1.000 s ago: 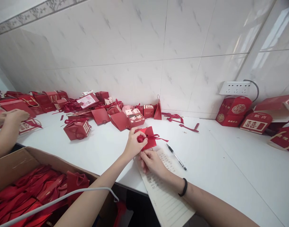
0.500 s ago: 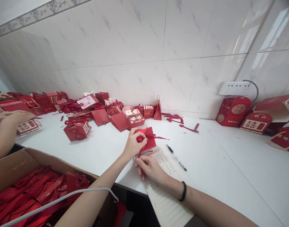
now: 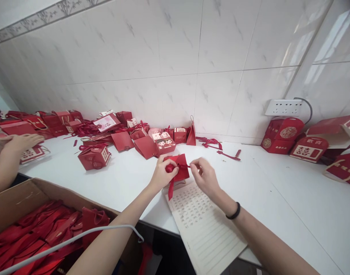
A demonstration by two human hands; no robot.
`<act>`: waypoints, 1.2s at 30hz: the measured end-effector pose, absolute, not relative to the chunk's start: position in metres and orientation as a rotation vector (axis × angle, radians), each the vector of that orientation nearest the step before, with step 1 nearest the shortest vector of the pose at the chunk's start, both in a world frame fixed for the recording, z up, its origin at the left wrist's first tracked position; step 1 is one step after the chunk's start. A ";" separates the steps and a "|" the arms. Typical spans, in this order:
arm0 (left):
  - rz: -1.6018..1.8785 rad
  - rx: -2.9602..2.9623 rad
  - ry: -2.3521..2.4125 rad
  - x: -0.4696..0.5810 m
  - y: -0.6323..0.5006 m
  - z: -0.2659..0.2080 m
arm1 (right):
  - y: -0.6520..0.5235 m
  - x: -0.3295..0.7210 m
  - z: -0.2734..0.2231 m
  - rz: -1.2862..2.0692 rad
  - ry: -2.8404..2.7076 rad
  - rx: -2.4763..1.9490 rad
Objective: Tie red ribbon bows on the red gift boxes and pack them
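A small red gift box [image 3: 183, 172] stands at the middle of the white table's front part, with a red ribbon [image 3: 170, 190] tied on its top. My left hand [image 3: 162, 172] is closed on the ribbon's loop at the left side of the box top. On the right, my right hand [image 3: 204, 173] pinches the ribbon's other end and draws it out from the box. One ribbon tail hangs down the front of the box. Under my right hand lies a lined notebook [image 3: 198, 217] with rows of handwriting.
A cardboard box [image 3: 39, 187] full of red folded pieces stands at the front left, a white cable [image 3: 106, 228] crossing it. Red boxes [image 3: 94, 156] and ribbons [image 3: 211, 144] lie along the wall. More boxes [image 3: 308, 149] sit at the right. Another person's hands [image 3: 23, 143] work at far left.
My right hand has let go of the lower ribbon tail and moved up and right to the ribbon's right end. The pen is now hidden behind it. My left hand has stayed in place.
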State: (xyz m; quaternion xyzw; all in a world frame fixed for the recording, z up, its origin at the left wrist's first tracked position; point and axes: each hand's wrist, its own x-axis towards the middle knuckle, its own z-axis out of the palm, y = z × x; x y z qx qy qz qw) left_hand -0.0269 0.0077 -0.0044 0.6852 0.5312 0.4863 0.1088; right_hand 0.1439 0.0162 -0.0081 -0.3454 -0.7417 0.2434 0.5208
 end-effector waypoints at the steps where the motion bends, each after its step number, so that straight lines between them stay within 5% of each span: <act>1: 1.426 2.016 1.556 -0.027 0.007 -0.005 | 0.026 0.150 -0.007 0.454 -1.769 -0.868; 4: 1.427 2.000 1.546 -0.028 0.007 -0.006 | 0.046 0.162 -0.007 0.376 -1.930 -0.909; 12: 1.436 1.945 1.557 -0.027 0.010 -0.004 | 0.035 0.167 0.003 1.035 -2.240 -0.891; 25: 1.428 1.873 1.560 -0.027 0.009 -0.001 | 0.027 0.174 0.007 1.530 -2.725 -0.839; 32: 1.407 1.990 1.509 -0.026 0.009 -0.006 | 0.042 0.180 0.012 0.657 -1.994 -0.844; 36: 1.402 2.003 1.511 -0.026 0.008 -0.007 | 0.043 0.168 -0.005 0.256 -2.119 -0.540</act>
